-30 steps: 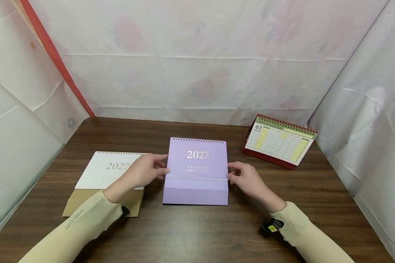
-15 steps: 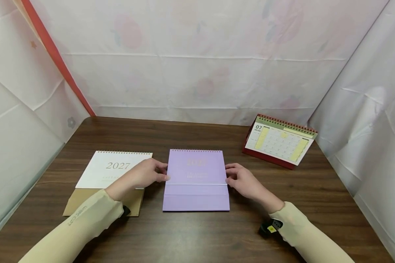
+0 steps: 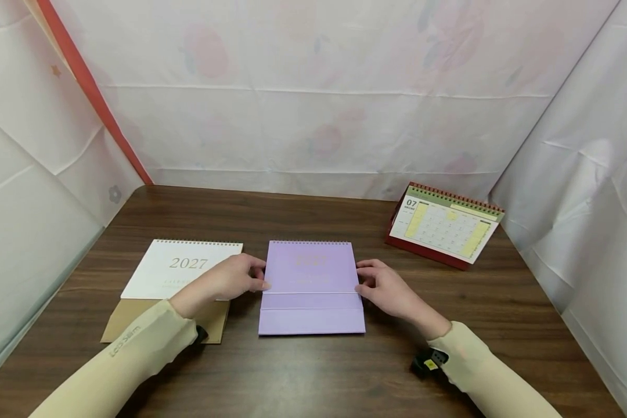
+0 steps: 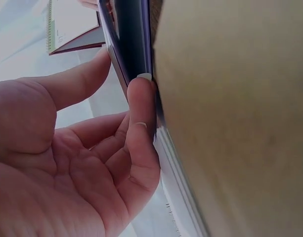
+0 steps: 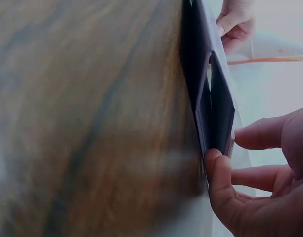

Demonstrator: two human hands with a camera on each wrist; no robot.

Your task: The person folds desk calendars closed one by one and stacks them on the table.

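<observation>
A purple 2027 desk calendar (image 3: 313,270) stands mid-table with its spiral edge at the top, its cover leaning low. My left hand (image 3: 231,277) holds its left side edge, and my right hand (image 3: 388,287) holds the right one. In the left wrist view, the thumb is at the front face and the fingertips reach the gap between the calendar's panels (image 4: 134,44). The right wrist view shows a similar pinch: thumb at the outer face, fingertips at the open side of the folded stand (image 5: 221,98).
On the left, a white 2027 calendar (image 3: 180,264) with a tan base (image 3: 116,319) lies partly under my left forearm. A red-based calendar (image 3: 444,226) showing 07 stands at the back right of the wooden table (image 3: 313,377). Fabric curtains (image 3: 313,116) surround it.
The purple calendar's spiral top has come down and its front edge has slid slightly towards me, mostly in the first half second. Both hands stay at its sides, slightly lower.
</observation>
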